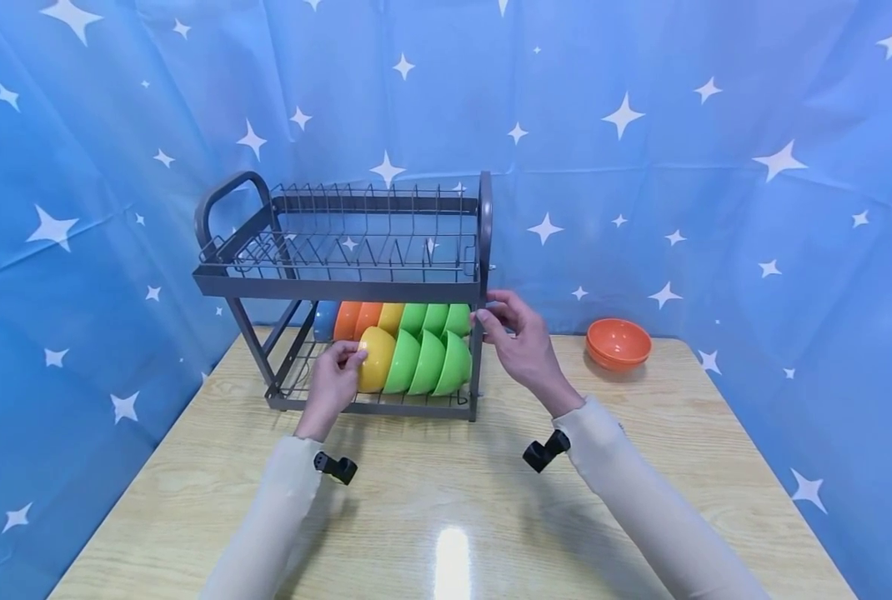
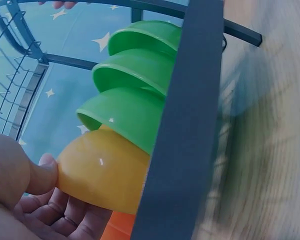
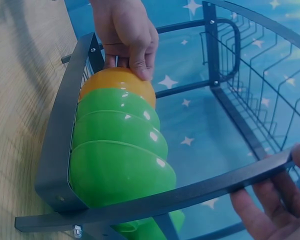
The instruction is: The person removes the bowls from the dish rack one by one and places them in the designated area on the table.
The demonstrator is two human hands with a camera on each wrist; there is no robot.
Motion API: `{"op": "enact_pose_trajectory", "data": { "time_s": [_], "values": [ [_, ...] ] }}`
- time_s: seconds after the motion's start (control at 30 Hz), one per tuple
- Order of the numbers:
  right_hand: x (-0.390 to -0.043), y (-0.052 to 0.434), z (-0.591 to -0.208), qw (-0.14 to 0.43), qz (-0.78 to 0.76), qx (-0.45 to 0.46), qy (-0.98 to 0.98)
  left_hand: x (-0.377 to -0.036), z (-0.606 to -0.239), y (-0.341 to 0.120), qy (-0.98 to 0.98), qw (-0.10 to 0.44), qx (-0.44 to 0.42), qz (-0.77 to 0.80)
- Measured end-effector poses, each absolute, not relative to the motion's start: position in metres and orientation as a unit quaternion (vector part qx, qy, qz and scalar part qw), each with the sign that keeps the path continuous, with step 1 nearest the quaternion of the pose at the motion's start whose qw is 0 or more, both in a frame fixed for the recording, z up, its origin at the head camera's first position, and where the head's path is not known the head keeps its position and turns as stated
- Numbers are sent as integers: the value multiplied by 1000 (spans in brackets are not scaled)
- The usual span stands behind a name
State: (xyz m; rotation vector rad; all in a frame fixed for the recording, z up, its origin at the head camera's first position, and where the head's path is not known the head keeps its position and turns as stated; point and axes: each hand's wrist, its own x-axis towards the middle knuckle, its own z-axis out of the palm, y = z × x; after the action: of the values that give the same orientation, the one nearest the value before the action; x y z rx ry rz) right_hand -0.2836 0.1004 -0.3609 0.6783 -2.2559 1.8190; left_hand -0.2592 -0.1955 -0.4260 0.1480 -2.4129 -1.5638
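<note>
- Fingers of my left hand (image 1: 332, 382) pinched the yellow bowl (image 1: 376, 362) at the lower near row's left end, beside green bowls (image 1: 427, 367).
- My right hand's (image 1: 521, 340) fingers curled round the rack's (image 1: 348, 291) right post (image 1: 476, 367).

Blue star-print cloth backdrop (image 1: 461, 83) on 3 sides, pale wood-grain worktop (image 1: 386, 500) in front.
Backdrop fills bg at L, back & R, w/ white 4-pt stars (image 1: 545, 229) in diff. sizes, big & tiny mixed; soft folds + faint horiz. crease across the back; blue is lighter around top ctr, deeper low at L & R. Worktop's back edge sits right by the cloth, back R corner rounded, sides angling out twd. viewer. Bright white glare patch (image 1: 452, 562) at front ctr, soft shadows (image 1: 577, 529) nearby. Wrist views: same blue w/ stars, same pale grain, blurry in L one.
</note>
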Motion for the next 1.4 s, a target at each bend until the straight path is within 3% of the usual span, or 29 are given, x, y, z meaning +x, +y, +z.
{"op": "enact_pose_trajectory", "data": {
  "time_s": [0.67,1.07,1.4],
  "values": [
    [-281,100,-360,89,606,228,-757,-255,-414,-205,-777,123,55,-614],
    [-282,99,-360,89,608,230,-755,-251,-403,-202,-791,175,39,-585],
    [-284,100,-362,94,605,233,-756,-242,-396,-194,-813,252,-6,-525]
  ]
}}
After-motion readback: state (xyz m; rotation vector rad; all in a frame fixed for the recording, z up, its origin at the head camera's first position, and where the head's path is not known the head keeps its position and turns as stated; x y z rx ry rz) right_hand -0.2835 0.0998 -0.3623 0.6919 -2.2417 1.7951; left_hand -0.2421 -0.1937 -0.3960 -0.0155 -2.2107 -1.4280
